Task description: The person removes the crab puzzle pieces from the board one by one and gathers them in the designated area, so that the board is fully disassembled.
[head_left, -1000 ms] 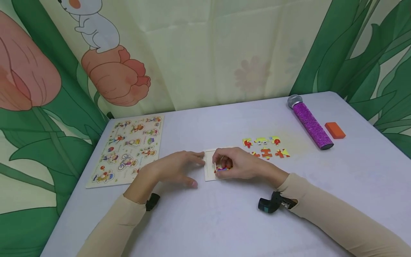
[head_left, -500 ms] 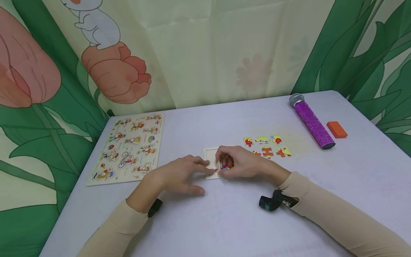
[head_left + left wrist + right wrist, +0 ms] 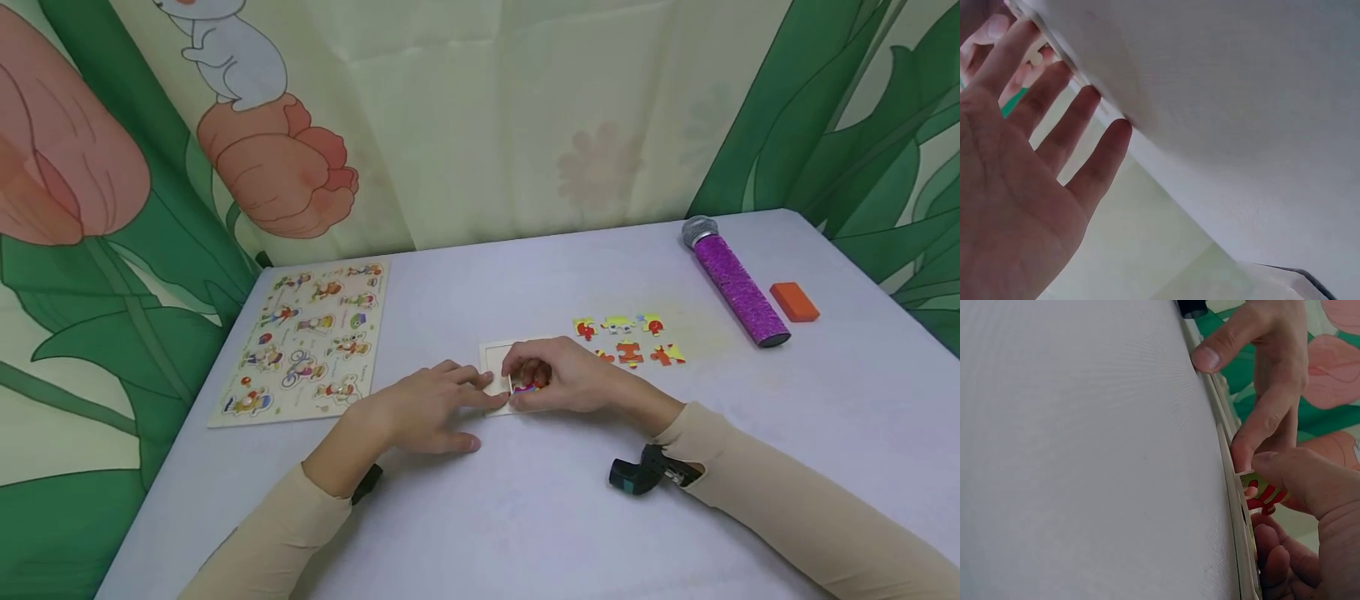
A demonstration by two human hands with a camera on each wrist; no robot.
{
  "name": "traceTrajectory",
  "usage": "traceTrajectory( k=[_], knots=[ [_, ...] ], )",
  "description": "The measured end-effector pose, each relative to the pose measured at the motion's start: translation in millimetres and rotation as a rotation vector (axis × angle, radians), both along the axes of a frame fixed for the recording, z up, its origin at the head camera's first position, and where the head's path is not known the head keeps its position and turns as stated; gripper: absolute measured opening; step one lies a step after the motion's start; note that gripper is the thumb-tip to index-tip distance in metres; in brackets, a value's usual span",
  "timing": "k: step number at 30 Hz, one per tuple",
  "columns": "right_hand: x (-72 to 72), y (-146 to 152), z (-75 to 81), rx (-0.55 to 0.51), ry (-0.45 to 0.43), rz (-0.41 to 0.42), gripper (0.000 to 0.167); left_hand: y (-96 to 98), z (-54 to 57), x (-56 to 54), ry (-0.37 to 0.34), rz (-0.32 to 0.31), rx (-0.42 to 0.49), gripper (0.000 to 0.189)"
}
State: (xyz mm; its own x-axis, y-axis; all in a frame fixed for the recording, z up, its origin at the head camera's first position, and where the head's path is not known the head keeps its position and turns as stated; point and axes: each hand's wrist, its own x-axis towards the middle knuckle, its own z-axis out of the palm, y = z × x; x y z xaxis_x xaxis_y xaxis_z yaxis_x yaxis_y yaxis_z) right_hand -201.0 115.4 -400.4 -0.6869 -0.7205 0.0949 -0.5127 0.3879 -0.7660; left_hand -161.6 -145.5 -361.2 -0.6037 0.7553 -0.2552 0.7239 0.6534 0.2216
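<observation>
My right hand (image 3: 573,375) pinches a jigsaw puzzle piece (image 3: 1266,492) between thumb and fingers, over the small pale puzzle frame (image 3: 492,358). The piece stands on edge, and its green and red printed face shows in the right wrist view. Some coloured print in the frame shows beneath this hand, mostly hidden by it. My left hand (image 3: 431,408) lies at the frame's left side with its fingers spread and extended. Its index fingertip is right beside the pinched piece. Loose jigsaw pieces (image 3: 630,354) lie in two rows just beyond the right hand.
To the left lies a large picture board (image 3: 300,346) with several printed figures. A purple glittery microphone (image 3: 738,287) and an orange block (image 3: 795,302) are at the back right. Behind the table hangs a printed curtain (image 3: 465,125).
My left hand has moved right and its index finger has come onto the frame beside the piece. The right hand keeps its pinch on the piece, nearly in place.
</observation>
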Motion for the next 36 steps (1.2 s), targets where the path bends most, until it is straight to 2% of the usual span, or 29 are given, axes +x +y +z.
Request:
traceTrajectory(
  k=[4,7,12,16,27,36],
  knots=[
    [0.7,1,1.7,0.002,0.003,-0.013,0.025,0.8,3.1,0.2,0.002,-0.008,-0.038,0.063],
    [2.2,1,5.5,0.009,0.011,-0.015,0.024,0.8,5.6,0.6,-0.03,0.005,-0.066,0.065],
    [5.9,-1,13.3,0.019,0.035,-0.001,0.023,-0.6,7.5,-0.3,-0.09,0.045,-0.075,0.066],
    [8.4,-2,13.8,0.024,0.031,-0.011,0.025,-1.9,7.5,-0.2,-0.117,0.052,-0.06,0.066],
    [15.7,0,10.4,0.019,0.038,-0.056,0.023,-1.9,4.8,-2.2,-0.111,0.016,-0.021,0.065],
    [15.6,3,7.2,-0.027,0.019,-0.061,0.023,0.9,4.6,-2.6,-0.117,0.04,-0.039,0.064]
  ],
)
